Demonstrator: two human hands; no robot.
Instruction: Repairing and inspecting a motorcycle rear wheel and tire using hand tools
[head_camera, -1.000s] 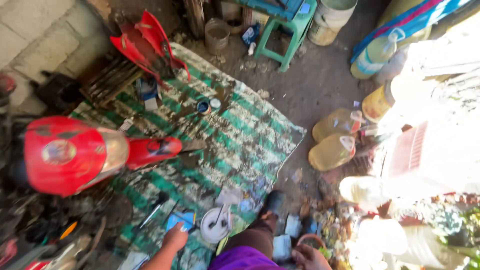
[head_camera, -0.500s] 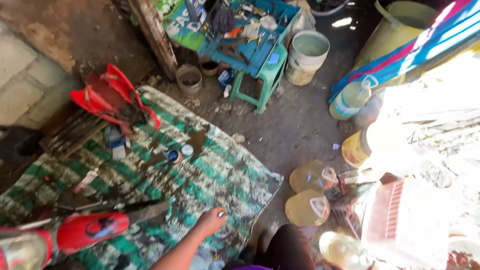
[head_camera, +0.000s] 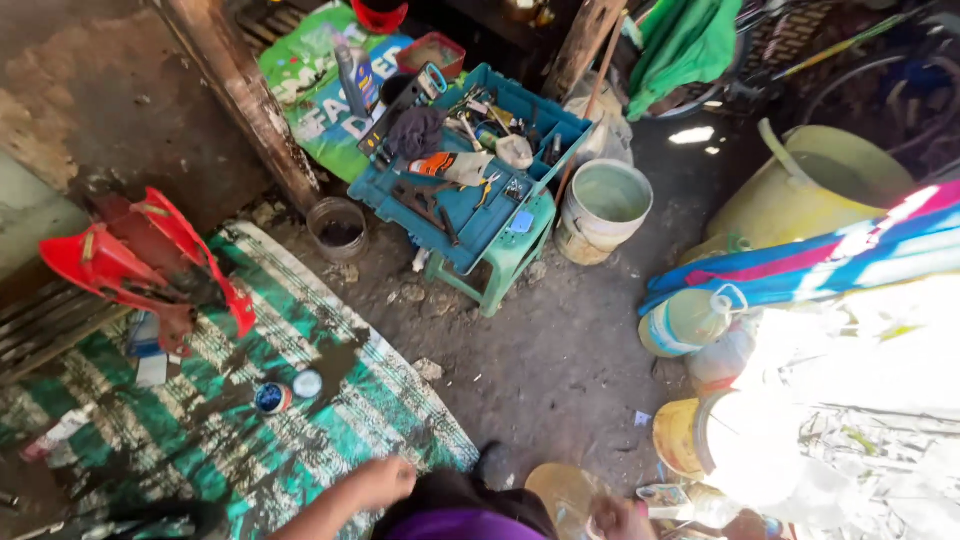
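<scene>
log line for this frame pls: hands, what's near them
left hand: empty, above green striped mat | right hand: low, blurred, hold unclear | near: small round tin, red fairing, blue tool tray

Left hand (head_camera: 385, 480) hangs loosely curled just over the near edge of a green-and-white striped mat (head_camera: 300, 420), dirty with dark oily stains, spread flat on the dirt floor. Right hand (head_camera: 618, 520) sits beside a round yellowish container (head_camera: 562, 492).
</scene>
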